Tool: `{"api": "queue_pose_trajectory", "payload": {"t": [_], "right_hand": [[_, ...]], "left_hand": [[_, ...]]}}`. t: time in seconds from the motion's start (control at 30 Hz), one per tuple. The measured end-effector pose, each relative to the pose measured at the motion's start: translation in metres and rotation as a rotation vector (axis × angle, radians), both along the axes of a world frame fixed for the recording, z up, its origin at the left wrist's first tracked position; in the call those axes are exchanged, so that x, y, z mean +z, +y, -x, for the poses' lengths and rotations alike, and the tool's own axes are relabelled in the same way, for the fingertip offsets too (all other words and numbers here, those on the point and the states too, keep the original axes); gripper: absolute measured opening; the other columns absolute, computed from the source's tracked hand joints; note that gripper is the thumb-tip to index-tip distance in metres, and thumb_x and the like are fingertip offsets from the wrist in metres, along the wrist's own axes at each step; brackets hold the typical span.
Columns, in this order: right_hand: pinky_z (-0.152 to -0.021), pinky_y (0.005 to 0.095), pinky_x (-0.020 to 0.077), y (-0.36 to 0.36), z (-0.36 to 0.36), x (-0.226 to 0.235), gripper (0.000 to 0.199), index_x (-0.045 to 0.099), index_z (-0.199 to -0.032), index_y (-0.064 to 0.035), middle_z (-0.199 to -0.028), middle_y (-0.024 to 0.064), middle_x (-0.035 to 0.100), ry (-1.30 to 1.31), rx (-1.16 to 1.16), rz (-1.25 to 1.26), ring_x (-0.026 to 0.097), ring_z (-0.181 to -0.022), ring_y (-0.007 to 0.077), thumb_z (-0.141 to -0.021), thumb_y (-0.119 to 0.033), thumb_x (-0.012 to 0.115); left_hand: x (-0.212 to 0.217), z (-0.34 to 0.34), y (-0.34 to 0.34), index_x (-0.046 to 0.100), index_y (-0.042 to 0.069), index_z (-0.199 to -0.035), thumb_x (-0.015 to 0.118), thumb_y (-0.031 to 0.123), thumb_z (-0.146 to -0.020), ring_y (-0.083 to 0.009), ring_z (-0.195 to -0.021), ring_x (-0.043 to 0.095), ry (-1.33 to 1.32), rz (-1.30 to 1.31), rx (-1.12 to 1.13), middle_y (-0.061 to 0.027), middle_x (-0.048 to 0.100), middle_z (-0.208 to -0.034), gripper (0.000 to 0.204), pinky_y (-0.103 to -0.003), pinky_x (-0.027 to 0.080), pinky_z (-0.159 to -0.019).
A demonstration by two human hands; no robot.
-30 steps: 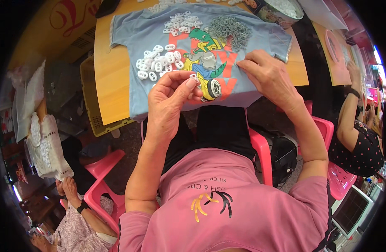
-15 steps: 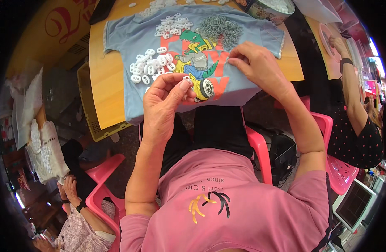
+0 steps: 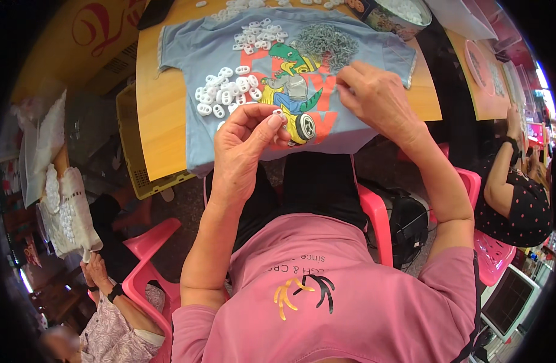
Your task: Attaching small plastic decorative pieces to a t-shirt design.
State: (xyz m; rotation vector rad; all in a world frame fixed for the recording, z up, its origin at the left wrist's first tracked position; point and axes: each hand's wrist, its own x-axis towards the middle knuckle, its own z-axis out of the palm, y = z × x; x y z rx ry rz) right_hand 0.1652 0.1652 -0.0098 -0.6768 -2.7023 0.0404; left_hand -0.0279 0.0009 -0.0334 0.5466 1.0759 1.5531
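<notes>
White plastic link (image 3: 278, 112) pinched in left hand (image 3: 244, 145), right hand (image 3: 377, 97) curled, grasp unclear, over metal clips (image 3: 329, 39)

A wooden table (image 3: 163, 139) is filling the upper middle, its near edge curving toward the seat. Pink plastic chairs (image 3: 146, 242) are crowding the dark floor (image 3: 187, 206) below it. A yellow crate (image 3: 139, 169) is sitting under the table's left edge. Bright light is glaring in at far right.

A wooden table (image 3: 163, 130) carried a light-blue T-shirt (image 3: 187, 54) spread flat (cartoon print upward), with a round tin (image 3: 390, 17) at its far edge and loose white pieces (image 3: 220, 13) nearby.
</notes>
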Motion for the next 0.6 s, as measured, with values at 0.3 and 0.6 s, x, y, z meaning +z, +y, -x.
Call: {"api": "queue_pose_trajectory", "payload": {"t": [0.3, 0.6], "right_hand": [[-0.068, 0.0240, 0.0510, -0.018, 0.014, 0.004, 0.012, 0.066, -0.099, 0.0019, -0.087, 0.0045, 0.065, 0.399, 0.062, 0.686, 0.061, -0.074, 0.0100, -0.087, -0.001, 0.064], [-0.070, 0.0218, 0.0494, -0.039, 0.035, -0.003, 0.022, 0.063, -0.105, 0.0031, -0.089, 0.0032, 0.063, 0.604, 0.107, 1.320, 0.060, -0.075, 0.0083, -0.096, -0.017, 0.062]], "left_hand": [[0.005, -0.002, 0.003, 0.060, -0.001, -0.105, 0.064, 0.010, -0.093, -0.0136, -0.077, 0.065, -0.013, 0.006, -0.001, -0.0092, 0.067, -0.092, 0.017, -0.026, 0.053, -0.070], [0.011, -0.007, 0.007, 0.061, -0.002, -0.103, 0.066, 0.012, -0.093, -0.0120, -0.074, 0.064, -0.032, -0.040, 0.030, -0.0078, 0.067, -0.087, 0.018, -0.025, 0.053, -0.069]]}}
